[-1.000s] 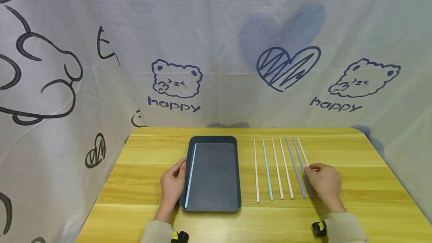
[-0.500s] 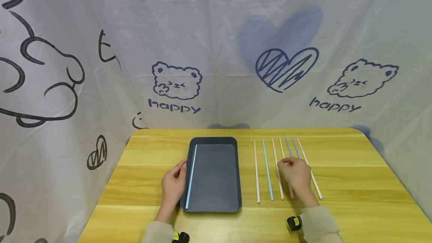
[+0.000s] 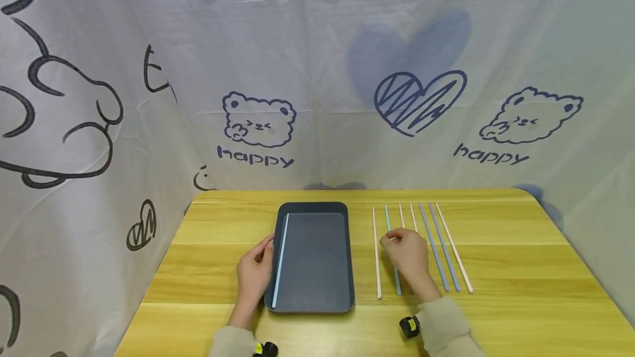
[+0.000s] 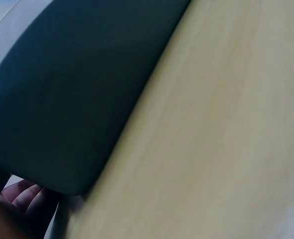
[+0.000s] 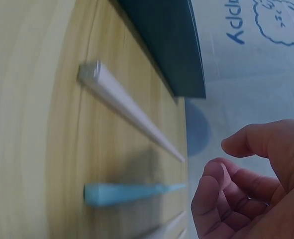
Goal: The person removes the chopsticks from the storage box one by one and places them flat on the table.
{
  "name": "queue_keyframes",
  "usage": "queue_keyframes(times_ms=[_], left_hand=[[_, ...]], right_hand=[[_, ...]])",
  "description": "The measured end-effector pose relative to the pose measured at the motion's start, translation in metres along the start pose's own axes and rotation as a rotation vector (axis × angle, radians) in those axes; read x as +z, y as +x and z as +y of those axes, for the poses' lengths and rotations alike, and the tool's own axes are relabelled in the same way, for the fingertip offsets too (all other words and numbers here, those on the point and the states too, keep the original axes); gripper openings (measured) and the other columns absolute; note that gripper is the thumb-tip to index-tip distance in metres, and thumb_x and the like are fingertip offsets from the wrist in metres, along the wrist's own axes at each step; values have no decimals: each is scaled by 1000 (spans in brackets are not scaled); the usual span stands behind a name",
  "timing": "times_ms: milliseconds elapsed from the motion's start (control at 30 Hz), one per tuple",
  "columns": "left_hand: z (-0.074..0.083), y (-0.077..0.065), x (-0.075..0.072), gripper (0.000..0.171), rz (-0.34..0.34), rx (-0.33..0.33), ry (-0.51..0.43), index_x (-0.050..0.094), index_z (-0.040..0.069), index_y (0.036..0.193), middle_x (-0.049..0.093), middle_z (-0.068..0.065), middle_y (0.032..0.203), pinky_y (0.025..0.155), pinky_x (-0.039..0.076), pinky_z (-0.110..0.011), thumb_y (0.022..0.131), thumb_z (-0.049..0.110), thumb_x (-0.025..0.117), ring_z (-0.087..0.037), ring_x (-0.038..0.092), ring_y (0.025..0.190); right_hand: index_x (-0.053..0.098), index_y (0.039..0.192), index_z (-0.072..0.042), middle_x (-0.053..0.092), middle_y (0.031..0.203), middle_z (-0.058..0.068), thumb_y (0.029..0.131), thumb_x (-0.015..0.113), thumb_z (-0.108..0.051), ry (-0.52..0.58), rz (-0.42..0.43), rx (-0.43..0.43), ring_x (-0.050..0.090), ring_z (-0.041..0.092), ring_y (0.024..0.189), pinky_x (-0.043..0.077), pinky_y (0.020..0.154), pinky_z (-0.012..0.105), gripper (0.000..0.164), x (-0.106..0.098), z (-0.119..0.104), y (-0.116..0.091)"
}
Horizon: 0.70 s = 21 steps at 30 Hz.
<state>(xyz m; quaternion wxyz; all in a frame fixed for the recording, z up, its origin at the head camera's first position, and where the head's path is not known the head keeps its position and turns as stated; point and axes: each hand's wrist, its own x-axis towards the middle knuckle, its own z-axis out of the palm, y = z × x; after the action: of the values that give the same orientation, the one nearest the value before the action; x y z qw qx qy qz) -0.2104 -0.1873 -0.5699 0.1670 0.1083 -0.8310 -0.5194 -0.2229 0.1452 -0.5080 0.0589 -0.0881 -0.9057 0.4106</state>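
My left hand (image 3: 254, 271) grips the left rim of a dark grey tray (image 3: 317, 263); curled fingers (image 4: 27, 199) show under its edge in the left wrist view. Along the tray's left side lies one light blue chopstick (image 3: 280, 260). To the right, my right hand (image 3: 407, 255) hovers over the row of chopsticks, nearest a light blue chopstick (image 3: 398, 280), partly covering it and two pink ones. In the right wrist view its thumb and loosely bent fingers stand apart with nothing between them. Left of it lies a pink chopstick (image 3: 377, 260).
Two purple chopsticks (image 3: 436, 249) and another pink chopstick (image 3: 458, 255) lie slanted right of my right hand on the wooden table (image 3: 536, 269). A printed cloth (image 3: 337, 142) hangs behind the table's far edge and on both sides.
My right hand has moved left across the row, from the rightmost pink chopstick to the light blue one. The chopsticks lie where they were. My left hand stays on the tray.
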Motion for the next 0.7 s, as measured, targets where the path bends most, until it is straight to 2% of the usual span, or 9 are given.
queue_keyframes(times_ms=[267,500,700], left_hand=[[-1,1,0,26,-5,-13,-8,79,18,128,78,-13,121,74,53,-17,105,21,67,-25,75,101],[-1,1,0,25,0,-8,-2,79,18,127,79,-13,117,70,52,-18,104,20,68,-18,73,92],[-1,2,1,25,8,-5,5,79,18,126,80,-12,117,73,53,-18,104,19,68,-20,75,96]], right_hand=[[81,98,-3,75,80,9,89,67,-16,20,-3,-26,59,16,63,45,58,30,21,15,-15,1],[81,94,-3,73,76,7,87,68,-13,39,-7,-46,58,15,62,45,58,29,18,28,-27,-3],[81,89,-4,73,72,4,84,70,-13,43,-6,-89,59,12,62,47,60,29,15,43,-37,-8]])
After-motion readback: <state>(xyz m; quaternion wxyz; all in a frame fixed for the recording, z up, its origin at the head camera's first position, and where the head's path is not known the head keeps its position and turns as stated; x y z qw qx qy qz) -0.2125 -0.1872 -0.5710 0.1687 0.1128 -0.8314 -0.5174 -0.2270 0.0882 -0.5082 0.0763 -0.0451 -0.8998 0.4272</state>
